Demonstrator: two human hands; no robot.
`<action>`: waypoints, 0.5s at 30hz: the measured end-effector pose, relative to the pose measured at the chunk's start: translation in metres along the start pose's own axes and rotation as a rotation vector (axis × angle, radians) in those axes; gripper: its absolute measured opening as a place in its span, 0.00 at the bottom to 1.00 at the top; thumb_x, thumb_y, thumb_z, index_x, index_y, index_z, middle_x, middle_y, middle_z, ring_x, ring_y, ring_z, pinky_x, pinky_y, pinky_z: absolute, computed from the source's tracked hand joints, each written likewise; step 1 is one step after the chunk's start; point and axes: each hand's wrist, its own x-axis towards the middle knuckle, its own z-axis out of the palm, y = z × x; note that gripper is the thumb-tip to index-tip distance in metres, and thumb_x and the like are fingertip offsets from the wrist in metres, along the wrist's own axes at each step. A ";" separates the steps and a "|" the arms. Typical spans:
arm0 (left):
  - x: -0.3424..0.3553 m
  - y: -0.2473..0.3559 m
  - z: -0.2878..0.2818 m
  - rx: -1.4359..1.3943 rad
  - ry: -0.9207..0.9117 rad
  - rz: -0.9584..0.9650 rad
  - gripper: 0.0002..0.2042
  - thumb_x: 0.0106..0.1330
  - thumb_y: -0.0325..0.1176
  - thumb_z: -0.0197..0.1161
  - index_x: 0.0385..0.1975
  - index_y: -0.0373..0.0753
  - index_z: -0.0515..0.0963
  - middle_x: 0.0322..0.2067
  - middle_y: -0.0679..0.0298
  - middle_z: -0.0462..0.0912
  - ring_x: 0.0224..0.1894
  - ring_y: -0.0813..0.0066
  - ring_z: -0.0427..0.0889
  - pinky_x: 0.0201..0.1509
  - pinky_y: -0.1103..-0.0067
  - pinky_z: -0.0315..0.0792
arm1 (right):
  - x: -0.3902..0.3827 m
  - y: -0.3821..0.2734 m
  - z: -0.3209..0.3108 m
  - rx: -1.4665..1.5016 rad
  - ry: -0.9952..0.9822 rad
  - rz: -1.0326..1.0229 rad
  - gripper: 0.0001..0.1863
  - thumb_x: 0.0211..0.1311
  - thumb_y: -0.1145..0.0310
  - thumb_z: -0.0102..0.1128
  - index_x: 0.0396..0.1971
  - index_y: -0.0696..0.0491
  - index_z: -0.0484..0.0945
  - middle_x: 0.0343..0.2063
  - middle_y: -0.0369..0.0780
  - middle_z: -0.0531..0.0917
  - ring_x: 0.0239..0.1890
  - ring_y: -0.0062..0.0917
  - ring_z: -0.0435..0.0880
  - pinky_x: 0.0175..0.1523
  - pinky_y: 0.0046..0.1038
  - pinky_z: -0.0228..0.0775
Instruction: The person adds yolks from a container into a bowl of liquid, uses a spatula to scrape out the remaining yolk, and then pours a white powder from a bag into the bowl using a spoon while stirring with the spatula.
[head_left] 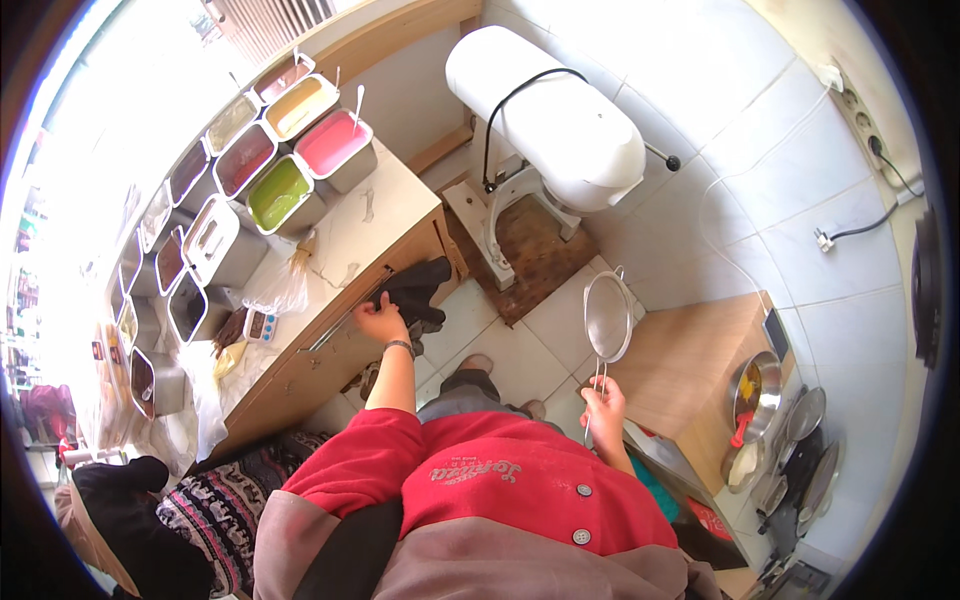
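My right hand (604,412) is closed round the wire handle of a round mesh strainer (607,318), held upright with its bowl above the fingers. At the front edge of the counter on the left, my left hand (381,320) has its fingers closed on a black cloth (425,283), which hangs in folds by the counter's front. Part of the cloth's edge is hidden behind the fingers.
Steel tubs of coloured cream, such as a green one (280,195) and a pink one (334,142), line the left counter (400,205). A white mixer (550,110) stands ahead. At right are a wooden cabinet (690,370) and a steel bowl (765,390). Someone stands lower left.
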 end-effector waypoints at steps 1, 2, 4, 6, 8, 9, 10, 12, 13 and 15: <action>-0.006 0.012 0.001 -0.135 0.037 -0.186 0.11 0.52 0.25 0.64 0.29 0.29 0.70 0.25 0.57 0.71 0.25 0.67 0.74 0.32 0.73 0.73 | 0.000 0.005 -0.004 0.027 0.017 -0.007 0.11 0.50 0.75 0.54 0.36 0.56 0.68 0.12 0.32 0.69 0.07 0.13 0.61 0.10 0.19 0.54; -0.011 0.024 0.001 -0.006 -0.095 -0.234 0.10 0.55 0.26 0.62 0.31 0.28 0.69 0.29 0.55 0.72 0.30 0.68 0.76 0.36 0.75 0.73 | -0.001 0.010 -0.008 0.039 0.034 -0.011 0.11 0.50 0.75 0.54 0.36 0.56 0.68 0.12 0.32 0.69 0.07 0.13 0.61 0.10 0.19 0.54; -0.013 0.021 0.008 0.046 -0.042 -0.087 0.10 0.56 0.28 0.61 0.31 0.28 0.70 0.29 0.54 0.73 0.31 0.64 0.76 0.37 0.73 0.72 | -0.001 0.011 -0.010 0.010 0.051 0.002 0.11 0.50 0.75 0.54 0.36 0.55 0.68 0.13 0.32 0.69 0.07 0.13 0.62 0.10 0.19 0.54; -0.019 0.017 0.019 0.095 0.006 0.057 0.11 0.57 0.30 0.61 0.32 0.28 0.70 0.29 0.53 0.74 0.33 0.61 0.76 0.39 0.71 0.72 | -0.003 0.010 -0.012 0.029 0.065 0.007 0.11 0.50 0.75 0.54 0.36 0.55 0.68 0.13 0.32 0.69 0.07 0.13 0.62 0.10 0.19 0.54; -0.027 0.014 0.030 0.374 0.144 0.412 0.11 0.57 0.32 0.60 0.32 0.30 0.72 0.30 0.51 0.76 0.35 0.53 0.76 0.42 0.67 0.70 | -0.005 0.009 -0.014 0.046 0.081 0.011 0.11 0.50 0.75 0.54 0.36 0.55 0.68 0.13 0.32 0.69 0.07 0.13 0.61 0.10 0.19 0.54; -0.028 0.012 0.033 0.369 0.129 0.418 0.11 0.57 0.32 0.60 0.32 0.30 0.72 0.30 0.51 0.76 0.35 0.53 0.76 0.42 0.67 0.70 | -0.007 0.009 -0.015 0.050 0.099 0.012 0.11 0.51 0.75 0.54 0.36 0.55 0.67 0.11 0.30 0.66 0.07 0.12 0.59 0.10 0.18 0.54; -0.024 0.012 0.034 0.308 0.055 0.257 0.10 0.57 0.32 0.60 0.31 0.31 0.73 0.30 0.50 0.77 0.36 0.52 0.76 0.43 0.65 0.69 | -0.008 0.010 -0.016 0.055 0.116 0.012 0.11 0.52 0.75 0.53 0.36 0.55 0.67 0.09 0.29 0.63 0.06 0.11 0.57 0.10 0.18 0.54; -0.010 0.010 0.032 0.261 -0.044 -0.034 0.08 0.55 0.32 0.61 0.28 0.33 0.75 0.33 0.50 0.78 0.37 0.52 0.76 0.42 0.66 0.70 | -0.009 0.013 -0.022 0.069 0.137 0.015 0.11 0.52 0.75 0.53 0.36 0.54 0.67 0.09 0.29 0.63 0.06 0.11 0.56 0.10 0.18 0.54; -0.004 0.011 0.032 0.237 -0.050 -0.137 0.09 0.54 0.33 0.62 0.25 0.33 0.75 0.32 0.51 0.79 0.37 0.52 0.77 0.40 0.66 0.71 | -0.010 0.015 -0.023 0.077 0.140 0.018 0.11 0.52 0.75 0.53 0.36 0.54 0.67 0.09 0.29 0.63 0.06 0.11 0.56 0.10 0.18 0.53; 0.003 0.015 0.035 0.270 -0.113 -0.258 0.11 0.54 0.35 0.62 0.27 0.33 0.74 0.34 0.50 0.78 0.36 0.51 0.77 0.40 0.66 0.72 | -0.013 0.015 -0.025 0.094 0.156 0.027 0.11 0.52 0.74 0.53 0.36 0.54 0.67 0.09 0.29 0.63 0.06 0.11 0.56 0.10 0.18 0.53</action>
